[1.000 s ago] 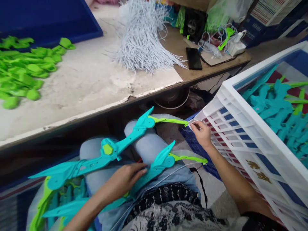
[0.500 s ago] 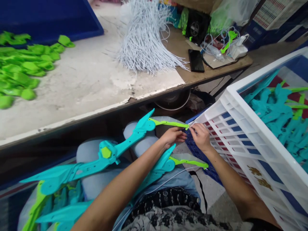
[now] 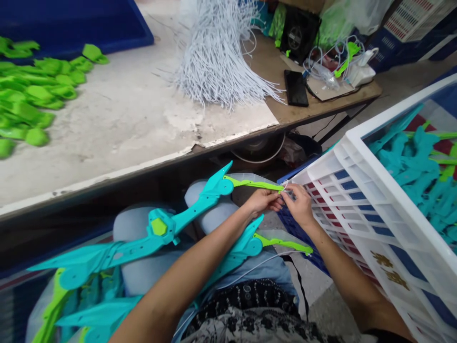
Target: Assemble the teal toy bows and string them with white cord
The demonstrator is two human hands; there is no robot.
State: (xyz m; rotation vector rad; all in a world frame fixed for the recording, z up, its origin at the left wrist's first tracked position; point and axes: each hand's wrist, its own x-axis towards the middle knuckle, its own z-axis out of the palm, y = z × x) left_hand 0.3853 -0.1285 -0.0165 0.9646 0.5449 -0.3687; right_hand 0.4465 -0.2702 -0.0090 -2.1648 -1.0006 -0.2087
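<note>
A teal and green toy bow lies across my knees, its green limb tip pointing right. My left hand is closed at that limb, with fingers curled just below the tip. Right at the tip, my right hand pinches a white cord, which makes a small loop there. The fingertips of both hands nearly meet, and the exact grip is partly hidden. A second toy bow rests on my lap under my left forearm, with a white cord running from its tip.
On the table are green plastic parts, a blue tray, a bundle of white cords, a phone and a small fan. A white crate with teal bows stands close at my right.
A small white loop now shows above the limb tip at my right fingers. Both hands and the bow tip have shifted slightly right in view.
</note>
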